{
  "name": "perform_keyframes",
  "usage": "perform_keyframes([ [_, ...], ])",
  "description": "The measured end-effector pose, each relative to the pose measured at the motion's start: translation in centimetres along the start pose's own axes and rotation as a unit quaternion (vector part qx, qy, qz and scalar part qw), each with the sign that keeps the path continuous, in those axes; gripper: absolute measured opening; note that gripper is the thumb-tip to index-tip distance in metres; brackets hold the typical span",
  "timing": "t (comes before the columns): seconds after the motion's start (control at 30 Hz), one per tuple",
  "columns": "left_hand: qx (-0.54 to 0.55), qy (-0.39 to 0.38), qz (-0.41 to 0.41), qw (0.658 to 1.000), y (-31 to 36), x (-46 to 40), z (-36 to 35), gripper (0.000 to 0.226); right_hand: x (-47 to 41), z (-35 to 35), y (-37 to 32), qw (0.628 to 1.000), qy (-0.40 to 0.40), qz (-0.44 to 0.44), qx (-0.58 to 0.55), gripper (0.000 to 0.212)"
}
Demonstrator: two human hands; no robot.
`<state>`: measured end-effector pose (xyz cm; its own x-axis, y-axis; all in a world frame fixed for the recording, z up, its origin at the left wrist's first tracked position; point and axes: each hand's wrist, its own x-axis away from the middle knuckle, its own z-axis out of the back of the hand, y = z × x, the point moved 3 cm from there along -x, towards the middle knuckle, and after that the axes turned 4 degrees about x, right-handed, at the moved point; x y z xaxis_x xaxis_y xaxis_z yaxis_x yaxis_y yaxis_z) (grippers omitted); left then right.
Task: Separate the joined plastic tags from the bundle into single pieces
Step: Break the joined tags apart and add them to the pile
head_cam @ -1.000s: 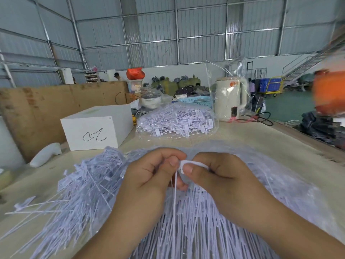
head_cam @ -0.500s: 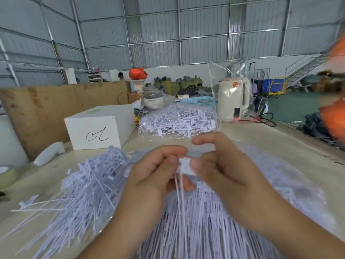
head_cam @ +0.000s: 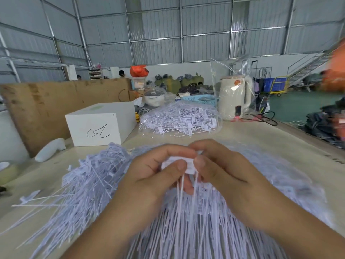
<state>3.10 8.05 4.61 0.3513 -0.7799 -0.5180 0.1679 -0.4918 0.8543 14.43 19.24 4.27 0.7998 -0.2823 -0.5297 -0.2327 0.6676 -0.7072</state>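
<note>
Above the big heap of loose tags (head_cam: 89,186) on the table (head_cam: 280,143): left hand (head_cam: 149,174) and right hand (head_cam: 222,171) meeting, thumbs and forefingers of both clamped on the white heads of a small joined bundle of tags (head_cam: 186,165), thin tails dangling down between the wrists. Beyond the heap, a clear bag of tags (head_cam: 179,119); left of that bag, a white box (head_cam: 100,123); right of it, a cream kettle (head_cam: 234,98).

A pale worktable (head_cam: 261,139) bears a loose heap of white plastic tags (head_cam: 89,184) at 6 o'clock, a white box (head_cam: 104,122) at 11, a bagged tag bundle (head_cam: 179,118) at 12, and a cream kettle (head_cam: 234,98) at 1.
</note>
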Motion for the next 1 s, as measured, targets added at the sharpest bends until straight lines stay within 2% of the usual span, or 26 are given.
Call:
perform_keyframes([
  [0.13, 0.004, 0.060, 0.017, 0.998, -0.1, -0.2, 1.2, 0.016, -0.2, 0.8, 0.3, 0.998, -0.046, -0.007, 0.036, 0.026],
  [0.2, -0.017, 0.033, 0.020, 0.999, -0.2, -0.1, 0.7, 0.014, -0.1, 0.4, -0.1, 0.995, -0.082, 0.006, 0.049, 0.021],
  [0.27, -0.037, 0.013, 0.019, 0.999, -0.2, 0.0, 0.2, 0.010, -0.1, 0.2, -0.4, 0.994, -0.085, 0.020, 0.062, 0.023],
  [0.37, -0.063, 0.033, 0.015, 0.997, -0.3, -0.2, 0.4, 0.006, -0.2, 0.2, -0.6, 0.997, -0.048, 0.019, 0.057, 0.029],
  [0.5, -0.061, 0.070, 0.009, 0.996, -0.3, -0.1, 0.4, 0.015, -0.3, -0.3, -0.6, 0.997, 0.011, 0.019, 0.075, 0.032],
  [0.6, -0.051, 0.108, 0.002, 0.993, -0.3, -0.2, 0.5, 0.010, -0.3, -0.6, -0.3, 0.996, 0.060, 0.012, 0.066, 0.036],
  [0.7, -0.068, 0.135, -0.022, 0.988, -0.4, -0.1, 0.4, 0.005, -0.4, -1.0, -0.3, 0.996, 0.072, 0.014, 0.049, 0.037],
  [0.83, -0.060, 0.176, -0.054, 0.981, -0.4, 0.3, -0.4, 0.003, -0.1, -1.5, -0.4, 0.992, 0.122, 0.005, -0.027, 0.027],
  [1.0, -0.034, 0.208, -0.067, 0.975, -0.8, 0.4, -1.3, 0.004, 0.5, -2.6, -0.3, 0.979, 0.183, -0.011, -0.092, 0.027],
])
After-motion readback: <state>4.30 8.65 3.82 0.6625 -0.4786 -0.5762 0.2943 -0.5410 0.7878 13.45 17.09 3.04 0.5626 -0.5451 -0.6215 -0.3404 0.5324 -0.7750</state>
